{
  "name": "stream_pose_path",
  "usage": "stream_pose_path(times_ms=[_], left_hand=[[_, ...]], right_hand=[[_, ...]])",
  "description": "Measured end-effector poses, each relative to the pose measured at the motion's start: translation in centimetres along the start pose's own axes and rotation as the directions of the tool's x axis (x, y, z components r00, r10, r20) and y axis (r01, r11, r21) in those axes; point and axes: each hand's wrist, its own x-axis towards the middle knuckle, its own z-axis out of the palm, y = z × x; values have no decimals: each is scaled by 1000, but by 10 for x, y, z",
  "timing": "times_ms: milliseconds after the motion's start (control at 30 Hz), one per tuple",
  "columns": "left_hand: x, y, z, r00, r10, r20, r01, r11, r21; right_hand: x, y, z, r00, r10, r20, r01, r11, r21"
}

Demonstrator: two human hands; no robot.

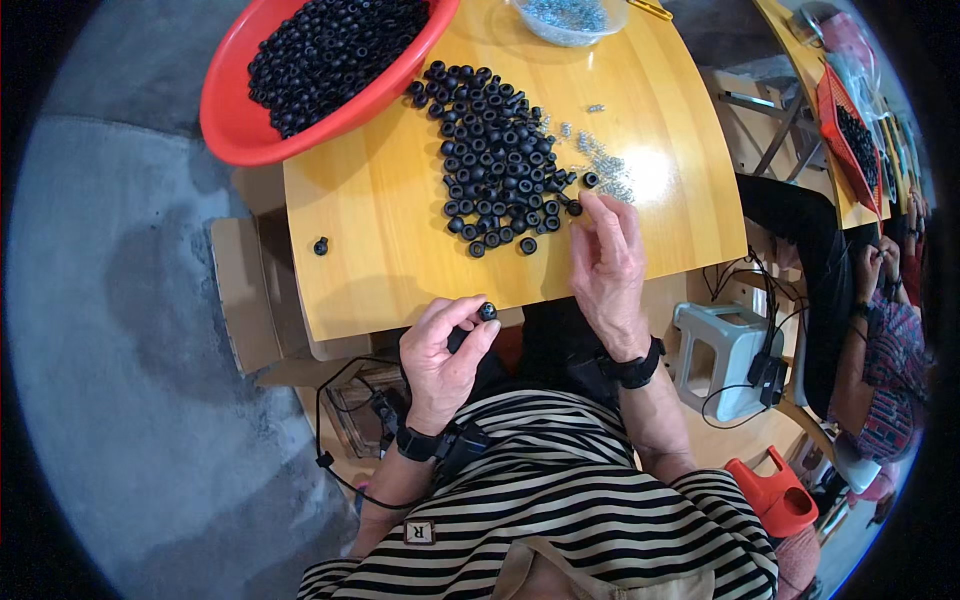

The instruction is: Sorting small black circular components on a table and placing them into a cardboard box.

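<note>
My left hand (440,360) pinches a small black round knob (488,311) between thumb and fingertips, just off the table's near edge. My right hand (612,265) is over the table with its fingers curled together, its fingertips beside a black knob (574,208) at the edge of the pile. Whatever is between these fingertips is too small to make out. A spread of black knobs (490,150), many with ring-shaped openings, covers the middle of the table. Small clear or silvery pieces (605,165) lie scattered to their right.
A red basin (225,125) full of black knobs overhangs the table's (380,270) far left. One knob (320,246) lies alone on the left. At the back stand a clear bowl (570,35) of small pieces and a yellow-handled tool (652,9). A person works at another table on the right.
</note>
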Motion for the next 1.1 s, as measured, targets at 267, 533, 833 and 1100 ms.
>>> stream_pose_path(times_ms=[267,533,833,1100], left_hand=[[0,6,1,999,-31,25,31,1000,0],[3,7,4,999,34,-4,-34,999,26],[3,14,5,999,28,45,-25,998,-58],[2,25,2,969,190,159,-161,970,-181]], right_hand=[[21,-3,3,995,-95,-34,85,971,-222],[26,-1,8,997,-74,8,73,955,-286],[12,-19,-6,998,1,-59,10,980,198],[-34,-28,-25,772,197,605,-635,306,710]])
